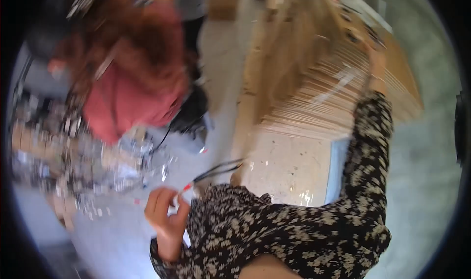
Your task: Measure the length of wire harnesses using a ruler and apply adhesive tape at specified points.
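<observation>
My left hand is at the lower left, in front of my patterned sleeve, with thumb and fingers curled together. A small pale thing shows between them, too blurred to name. Close to its fingertips is the red end of a thin black cord; whether the hand grips that cord is unclear. My right arm is stretched far forward along the right side. At its end, my right hand is against the far right part of a row of flattened cardboard boxes; motion smears its fingers.
A pale board or tabletop lies before the cardboard. A person in a red top is close at the left. Beyond them, many small packages and cartons are piled, blurred. Grey floor runs along the right.
</observation>
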The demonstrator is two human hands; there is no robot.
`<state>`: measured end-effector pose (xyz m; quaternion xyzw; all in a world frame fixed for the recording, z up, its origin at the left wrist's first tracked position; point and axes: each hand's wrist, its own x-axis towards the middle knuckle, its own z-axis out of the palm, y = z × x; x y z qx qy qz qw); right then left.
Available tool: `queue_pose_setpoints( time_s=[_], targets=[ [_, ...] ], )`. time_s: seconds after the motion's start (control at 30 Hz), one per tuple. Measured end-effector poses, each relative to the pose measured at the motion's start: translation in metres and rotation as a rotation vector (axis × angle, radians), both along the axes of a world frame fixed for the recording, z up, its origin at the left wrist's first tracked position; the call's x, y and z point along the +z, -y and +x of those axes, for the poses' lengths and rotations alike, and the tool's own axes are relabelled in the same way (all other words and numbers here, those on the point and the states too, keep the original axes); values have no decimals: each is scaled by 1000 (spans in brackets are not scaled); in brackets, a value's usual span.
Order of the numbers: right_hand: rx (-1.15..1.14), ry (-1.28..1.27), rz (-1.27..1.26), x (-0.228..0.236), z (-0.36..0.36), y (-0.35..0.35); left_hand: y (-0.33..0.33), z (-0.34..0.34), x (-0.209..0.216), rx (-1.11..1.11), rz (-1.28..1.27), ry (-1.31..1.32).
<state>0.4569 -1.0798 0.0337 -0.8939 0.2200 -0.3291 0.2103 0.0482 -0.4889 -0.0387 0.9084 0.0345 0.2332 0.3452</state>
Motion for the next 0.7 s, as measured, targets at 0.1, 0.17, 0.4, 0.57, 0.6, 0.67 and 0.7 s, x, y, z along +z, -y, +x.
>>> queue_pose_setpoints(
  time_s=[0.1, 0.17, 0.4, 0.57, 0.6, 0.67, 0.7],
  targets=[
    [-129, -6, -232, 7, -1, 59, 3, 1, 11, 8, -105, 100],
    [-199, 152, -289, 4, -5, 72, -1, 3, 13, -4, -106, 118],
    [381, 568, 794, -53, -193, -188, -14, -23, 19, 26, -163, 100],
    [595, 21, 1451, -153, -407, -380, -40, -63, 32, -201, -244, 77],
    [714, 9, 1631, -129, -433, -432, -47, -71, 27, -274, -235, 84],
    [1018, -9, 1560, -135, -468, -480, -62, -96, 25, -376, -249, 88],
    [1044, -28, 1617, -123, -482, -493, -71, -107, 25, -399, -257, 71]
  ],
)
